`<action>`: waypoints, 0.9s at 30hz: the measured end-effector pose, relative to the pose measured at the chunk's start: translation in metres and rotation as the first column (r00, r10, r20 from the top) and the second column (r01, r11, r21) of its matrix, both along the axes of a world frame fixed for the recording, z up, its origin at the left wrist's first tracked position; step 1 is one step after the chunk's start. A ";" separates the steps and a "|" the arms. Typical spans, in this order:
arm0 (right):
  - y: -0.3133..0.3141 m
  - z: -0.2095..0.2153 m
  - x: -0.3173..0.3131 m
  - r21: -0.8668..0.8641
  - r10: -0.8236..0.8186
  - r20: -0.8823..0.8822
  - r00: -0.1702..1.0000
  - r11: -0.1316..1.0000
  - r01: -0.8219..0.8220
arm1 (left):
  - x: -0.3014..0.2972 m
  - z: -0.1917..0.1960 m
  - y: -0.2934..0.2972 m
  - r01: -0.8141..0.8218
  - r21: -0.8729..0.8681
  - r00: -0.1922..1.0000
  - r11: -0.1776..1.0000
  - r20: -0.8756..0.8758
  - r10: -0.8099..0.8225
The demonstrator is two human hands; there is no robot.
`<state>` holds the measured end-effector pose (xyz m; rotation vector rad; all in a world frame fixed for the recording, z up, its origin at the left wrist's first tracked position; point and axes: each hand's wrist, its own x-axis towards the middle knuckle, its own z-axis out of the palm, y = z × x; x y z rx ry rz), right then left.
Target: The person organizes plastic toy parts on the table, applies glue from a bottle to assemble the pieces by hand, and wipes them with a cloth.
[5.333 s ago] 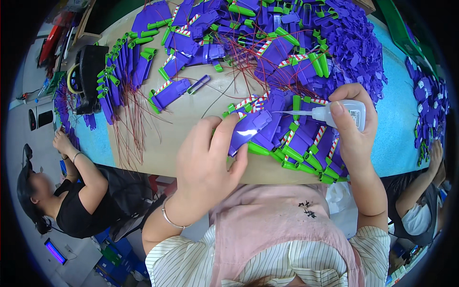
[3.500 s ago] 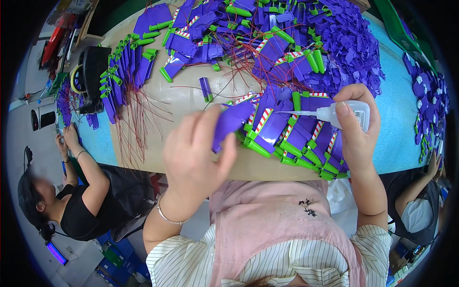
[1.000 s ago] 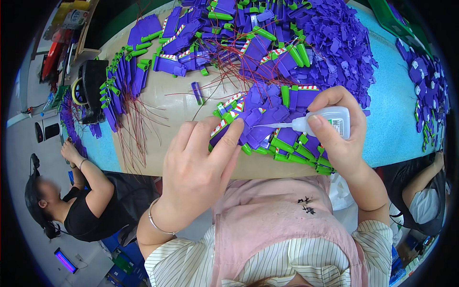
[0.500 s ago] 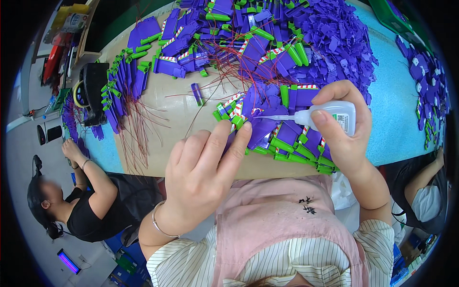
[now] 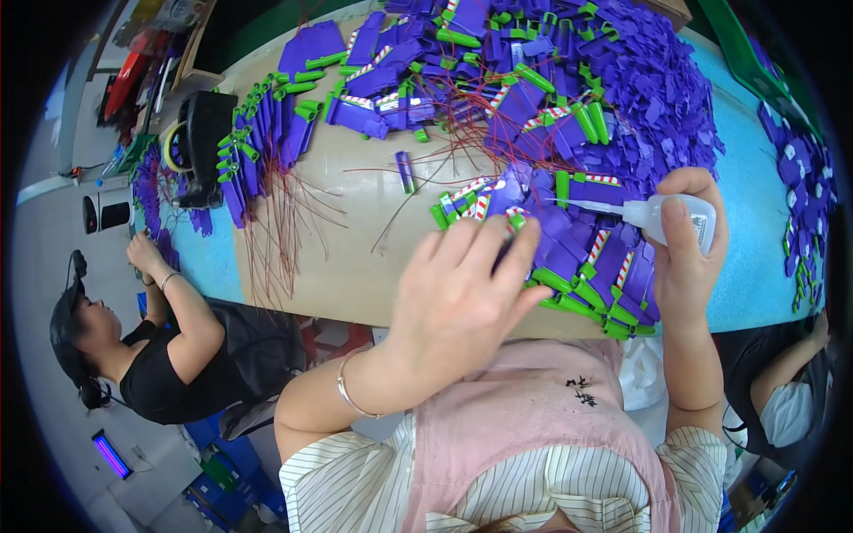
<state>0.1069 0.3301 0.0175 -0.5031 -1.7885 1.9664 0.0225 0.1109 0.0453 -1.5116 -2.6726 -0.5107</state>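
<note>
My right hand (image 5: 689, 244) is wrapped round a white squeeze glue bottle (image 5: 680, 222), with its long thin nozzle pointing left over purple and green plastic pieces (image 5: 577, 244). The nozzle tip hangs just above a purple part, apart from my left hand. My left hand (image 5: 462, 293) reaches over the left end of this group, back of the hand up and slightly blurred. Its thumb is stretched away from the bent fingers, whose tips lie by a green piece with red-and-white striping (image 5: 515, 218). What lies beneath those fingers is hidden.
A big heap of purple pieces (image 5: 653, 98) fills the far right. Thin red wires (image 5: 284, 222) trail from a row of purple-green parts at left, beside a black tape dispenser (image 5: 206, 147). One small purple piece (image 5: 405, 172) lies alone. A co-worker (image 5: 169, 355) sits at left.
My left hand has moved right and its thumb has spread out. The glue bottle's nozzle has drawn away from the left fingertips. The whole view has shifted slightly.
</note>
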 end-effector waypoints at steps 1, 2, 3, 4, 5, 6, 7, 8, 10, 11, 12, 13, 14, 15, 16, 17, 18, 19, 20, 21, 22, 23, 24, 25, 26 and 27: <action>0.001 -0.001 0.001 0.003 -0.003 0.000 1.000 1.000 0.003 | -0.003 -0.001 0.001 0.026 0.057 0.999 0.998 0.017 -0.027; 0.001 -0.002 0.001 0.000 0.001 0.001 1.000 1.000 -0.001 | -0.008 -0.002 0.003 0.052 0.114 0.998 0.992 0.032 -0.056; 0.002 -0.003 0.002 -0.002 0.002 0.002 1.000 1.000 -0.002 | -0.022 -0.009 0.001 0.020 0.203 0.999 0.979 -0.053 -0.010; 0.002 -0.004 0.003 -0.001 -0.007 0.007 1.000 1.000 0.007 | -0.042 -0.011 -0.003 -0.061 0.135 0.992 0.989 -0.097 0.075; 0.002 -0.005 0.003 0.000 -0.003 0.013 1.000 1.000 0.003 | -0.066 -0.013 -0.009 -0.144 0.071 0.977 0.987 -0.148 0.153; 0.000 -0.005 0.001 -0.002 0.012 0.015 1.000 1.000 -0.012 | -0.088 -0.022 -0.016 -0.169 0.064 0.964 0.984 -0.196 0.179; -0.002 -0.003 0.000 -0.004 0.017 0.013 1.000 1.000 -0.017 | -0.110 -0.034 -0.027 -0.200 0.058 0.947 0.978 -0.246 0.208; -0.004 0.000 -0.001 -0.011 0.048 0.021 0.999 0.999 -0.048 | -0.128 -0.044 -0.039 -0.164 0.072 0.936 0.984 -0.303 0.178; -0.006 0.001 -0.003 -0.008 0.062 0.039 0.997 0.998 -0.062 | -0.153 -0.064 -0.057 -0.099 0.049 0.943 0.994 -0.314 0.109; -0.006 0.001 -0.003 0.017 0.052 0.031 0.998 0.998 -0.053 | -0.158 -0.066 -0.059 -0.108 0.033 0.960 0.994 -0.257 0.113; -0.006 0.001 -0.003 0.042 0.045 0.022 0.999 0.998 -0.046 | -0.161 -0.067 -0.061 -0.118 0.015 0.972 0.993 -0.201 0.118; -0.004 0.000 -0.003 0.060 0.045 0.021 0.999 0.997 -0.046 | -0.161 -0.065 -0.064 -0.121 -0.011 0.979 0.993 -0.168 0.117; -0.004 0.000 -0.002 0.061 0.042 0.023 0.999 0.997 -0.044 | -0.155 -0.064 -0.064 -0.118 -0.010 0.979 0.993 -0.166 0.115; -0.003 -0.001 -0.002 0.044 0.049 0.030 0.998 0.998 -0.051 | -0.148 -0.062 -0.065 -0.172 -0.020 0.979 0.985 -0.115 0.168; -0.004 -0.001 -0.002 0.028 0.053 0.038 0.998 0.998 -0.054 | -0.141 -0.061 -0.066 -0.221 -0.032 0.974 0.975 -0.063 0.219; -0.004 -0.001 -0.002 0.029 0.051 0.039 0.998 0.998 -0.052 | -0.136 -0.060 -0.067 -0.214 -0.019 0.973 0.977 -0.092 0.211; -0.004 -0.001 -0.002 0.034 0.053 0.035 0.998 0.998 -0.054 | -0.127 -0.056 -0.066 -0.212 -0.019 0.974 0.977 -0.091 0.210; -0.005 0.000 -0.003 0.036 0.062 0.029 0.998 0.997 -0.063 | -0.114 -0.048 -0.063 -0.246 0.025 0.968 0.969 -0.054 0.247; -0.005 -0.001 -0.003 0.037 0.058 0.032 0.998 0.998 -0.059 | -0.103 -0.043 -0.058 -0.273 0.071 0.962 0.959 -0.011 0.274; -0.006 -0.001 -0.003 0.028 0.059 0.030 0.998 0.998 -0.060 | -0.093 -0.036 -0.054 -0.254 0.070 0.967 0.965 0.017 0.254; -0.006 0.000 -0.003 0.016 0.063 0.026 0.998 0.998 -0.063 | -0.078 -0.026 -0.048 -0.248 0.093 0.969 0.964 0.043 0.245; -0.006 0.000 -0.003 0.016 0.062 0.026 0.998 0.998 -0.062 | -0.063 -0.017 -0.042 -0.242 0.117 0.970 0.963 0.067 0.235; -0.006 0.001 -0.004 0.030 0.067 0.041 0.997 0.997 -0.068 | -0.049 -0.009 -0.038 -0.187 0.160 0.979 0.969 0.112 0.170; -0.007 0.001 -0.004 0.047 0.067 0.058 0.996 0.996 -0.070 | -0.040 -0.004 -0.034 -0.105 0.145 0.993 0.984 0.066 0.096; -0.007 0.001 -0.005 0.049 0.068 0.059 0.996 0.996 -0.071 | -0.030 0.000 -0.031 -0.060 0.130 0.998 0.990 0.022 0.057; -0.008 0.001 -0.006 0.065 0.073 0.062 0.995 0.995 -0.077 | -0.023 0.001 -0.027 -0.044 0.079 0.998 0.996 0.038 0.041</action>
